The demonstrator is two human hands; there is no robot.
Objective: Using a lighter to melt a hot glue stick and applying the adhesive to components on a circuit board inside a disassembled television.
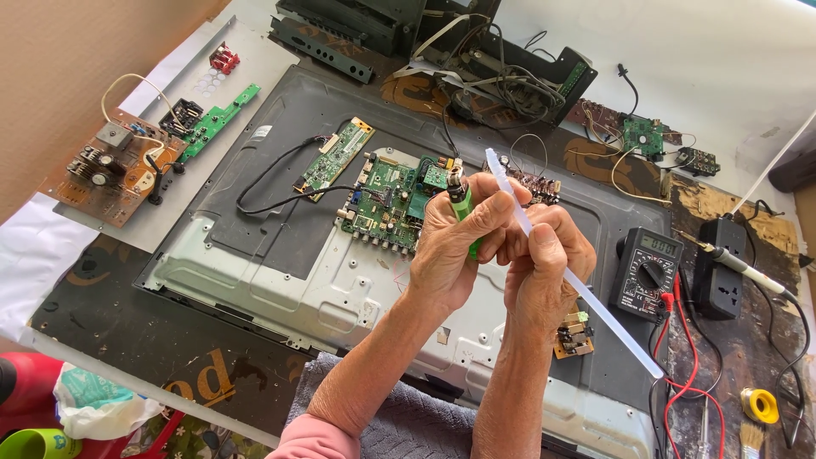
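Observation:
My left hand grips a green lighter, its metal top near my thumb. My right hand holds a long translucent white glue stick that runs from upper left to lower right, its upper tip just right of the lighter's top. Both hands hover over the open back of a flat television, just right of its green main circuit board. A smaller green board lies to the upper left, joined by black cables.
A black multimeter with red leads and a soldering iron lie at right by a black power strip. Loose circuit boards sit at upper left. A yellow solder reel and a brush lie lower right.

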